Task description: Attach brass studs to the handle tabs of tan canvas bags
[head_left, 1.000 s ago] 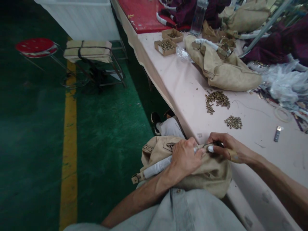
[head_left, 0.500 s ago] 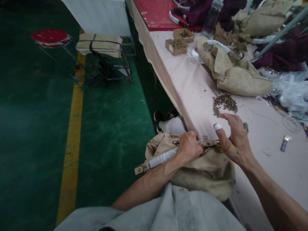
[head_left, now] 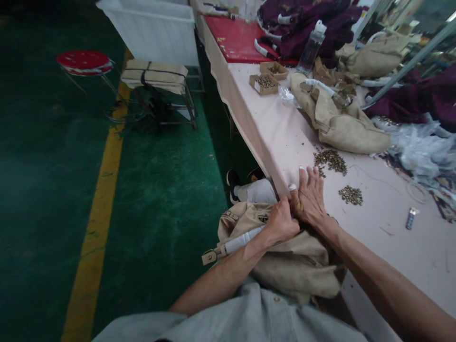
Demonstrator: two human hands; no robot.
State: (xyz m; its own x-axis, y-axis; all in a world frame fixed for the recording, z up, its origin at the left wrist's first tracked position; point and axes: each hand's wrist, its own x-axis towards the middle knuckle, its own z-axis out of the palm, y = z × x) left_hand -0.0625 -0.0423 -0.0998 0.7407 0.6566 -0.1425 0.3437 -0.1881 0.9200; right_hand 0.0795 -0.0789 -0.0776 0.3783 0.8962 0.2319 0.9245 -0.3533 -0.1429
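A beige handbag (head_left: pixel 295 268) lies across my lap against the table edge, its wrapped handle (head_left: pixel 244 239) pointing left. My left hand (head_left: pixel 284 221) is closed on the bag's upper edge near the strap; its fingertips are partly hidden. Right beside it, my right hand (head_left: pixel 309 195) lies flat with fingers stretched, over the bag's strap end and the table edge. White tape wraps fingertips of the right hand. Just beyond that hand is a loose pile of small brass-coloured metal studs (head_left: pixel 331 160), and a second small pile (head_left: pixel 351 195) is to its right.
On the pink-covered table (head_left: pixel 377 256) are another beige bag (head_left: pixel 351 123), small boxes of metal pieces (head_left: pixel 264 84), a clear bottle (head_left: pixel 311 47), plastic wrapping (head_left: pixel 418 147) and purple bags (head_left: pixel 302 21). A red stool (head_left: pixel 84 62) and white bin (head_left: pixel 153 31) stand left.
My right hand has moved left, from above the studs to beside my left hand, and now lies flat. My left hand keeps its hold on the bag. The view has tilted up slightly.
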